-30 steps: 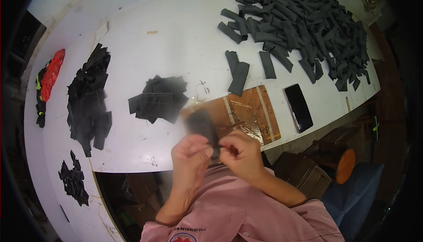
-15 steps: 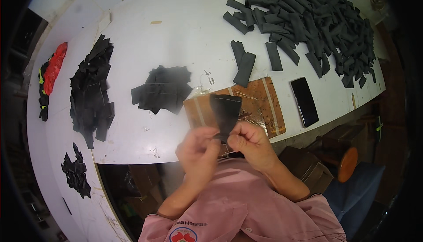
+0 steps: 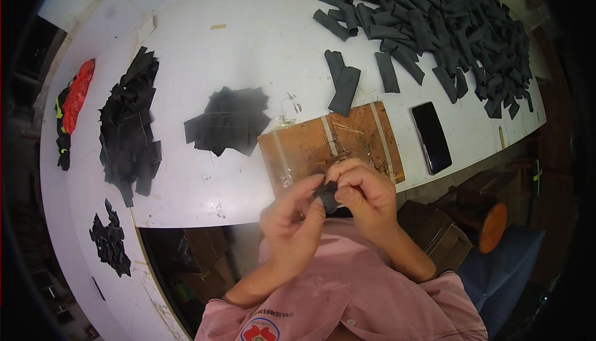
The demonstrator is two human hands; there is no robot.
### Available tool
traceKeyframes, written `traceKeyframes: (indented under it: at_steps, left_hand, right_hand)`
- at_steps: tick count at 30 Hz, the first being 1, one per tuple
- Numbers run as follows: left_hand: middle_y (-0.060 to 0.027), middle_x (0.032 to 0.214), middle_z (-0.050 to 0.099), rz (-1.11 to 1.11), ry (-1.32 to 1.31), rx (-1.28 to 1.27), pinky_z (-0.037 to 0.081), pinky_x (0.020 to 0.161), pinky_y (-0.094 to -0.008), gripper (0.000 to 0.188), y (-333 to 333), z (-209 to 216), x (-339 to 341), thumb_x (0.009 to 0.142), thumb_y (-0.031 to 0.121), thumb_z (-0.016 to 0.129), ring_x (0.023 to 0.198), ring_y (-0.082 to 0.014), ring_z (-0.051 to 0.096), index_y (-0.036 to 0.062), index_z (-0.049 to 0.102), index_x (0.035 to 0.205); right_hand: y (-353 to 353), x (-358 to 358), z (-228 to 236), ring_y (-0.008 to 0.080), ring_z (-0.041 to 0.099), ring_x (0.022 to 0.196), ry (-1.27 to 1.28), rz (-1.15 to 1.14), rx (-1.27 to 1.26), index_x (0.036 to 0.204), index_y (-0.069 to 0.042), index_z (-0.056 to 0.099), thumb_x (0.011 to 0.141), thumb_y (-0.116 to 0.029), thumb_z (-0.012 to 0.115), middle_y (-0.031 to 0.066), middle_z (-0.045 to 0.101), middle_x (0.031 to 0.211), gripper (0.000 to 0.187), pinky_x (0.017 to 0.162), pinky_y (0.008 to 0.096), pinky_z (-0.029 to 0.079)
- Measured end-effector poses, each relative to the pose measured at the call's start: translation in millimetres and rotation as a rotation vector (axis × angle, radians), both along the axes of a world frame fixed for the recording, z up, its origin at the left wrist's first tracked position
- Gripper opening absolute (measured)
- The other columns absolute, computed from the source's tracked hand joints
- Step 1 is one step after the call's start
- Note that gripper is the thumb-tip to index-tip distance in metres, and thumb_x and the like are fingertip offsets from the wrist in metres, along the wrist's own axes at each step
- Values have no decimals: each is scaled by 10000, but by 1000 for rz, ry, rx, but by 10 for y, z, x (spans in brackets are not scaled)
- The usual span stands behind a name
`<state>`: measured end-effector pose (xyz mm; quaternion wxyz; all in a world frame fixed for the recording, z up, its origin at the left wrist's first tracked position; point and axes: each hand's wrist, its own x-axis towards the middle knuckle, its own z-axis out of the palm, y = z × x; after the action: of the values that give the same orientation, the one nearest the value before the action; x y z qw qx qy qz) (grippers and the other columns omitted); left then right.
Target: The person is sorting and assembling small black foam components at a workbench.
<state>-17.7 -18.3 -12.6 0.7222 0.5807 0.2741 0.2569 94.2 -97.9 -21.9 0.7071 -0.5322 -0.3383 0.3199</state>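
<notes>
Both hands meet at the near edge of the table (image 3: 261,49), before the pink shirt (image 3: 347,279). The piece (image 3: 330,202), small, black and bent over, is between their fingertips, in front of the near side of the board (image 3: 301,145). The left hand (image 3: 290,220) pinches it narrowly, thumb against forefinger; the right hand (image 3: 367,197) grips its other side, fingers curled in, partly hiding it

The board, brown with pale strips, lies at the table's near edge. To its right, near that edge too, is the phone (image 3: 431,137), dark screen up. The heap (image 3: 428,31) of dark grey tubes fills the far right corner and spreads along the right end; two crossed tubes (image 3: 343,89) lie by the board's far edge, and a single tube (image 3: 388,72) near the heap

Left of the board is the stack (image 3: 228,121) of flat black pieces. Farther left, the long pile (image 3: 127,130) runs across the seam, with the small pile (image 3: 110,242) nearer the person. The red bag (image 3: 79,99) lies by the left edge
</notes>
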Motion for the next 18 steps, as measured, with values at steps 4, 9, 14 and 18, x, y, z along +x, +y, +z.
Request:
traceKeyframes:
  at_steps: [4, 9, 14, 18]
  left_hand:
    - [-61, 790, 565, 183, 48, 530, 381, 521, -170, 191, -67, -100, 109, 778, -60, 542, 609, -72, 482, -22, 570, 963]
    - [-87, 863, 597, 163, -25, 22, 373, 393, -151, 172, -98, -34, 149, 803, -59, 510, 463, -31, 441, -44, 492, 974]
    - [-93, 844, 607, -92, -216, -693, 294, 304, -197, 311, 142, 66, 99, 753, -117, 504, 380, -75, 416, 13, 438, 1028]
    - [-100, 853, 610, -209, -346, -848, 305, 309, -190, 373, 143, 182, 119, 757, -108, 509, 403, -78, 435, 17, 389, 1087]
  right_hand:
    - [-11, -44, 96, 189, 546, 647, -549, -232, -90, 755, 6, 520, 750, -8, 571, 122, 545, 835, 54, 538, 272, 435]
    - [-29, -52, 49, 191, 531, 614, -509, -264, -122, 754, 10, 517, 748, -16, 577, 119, 536, 792, 65, 530, 257, 420]
    - [-105, 47, 172, 80, 443, 562, 146, -56, -144, 733, -10, 501, 814, -37, 522, 15, 463, 674, 88, 518, 200, 350]
    - [-132, 112, 320, 54, 442, 580, 184, 38, -101, 727, -17, 498, 829, -46, 511, -10, 460, 675, 107, 509, 202, 345]
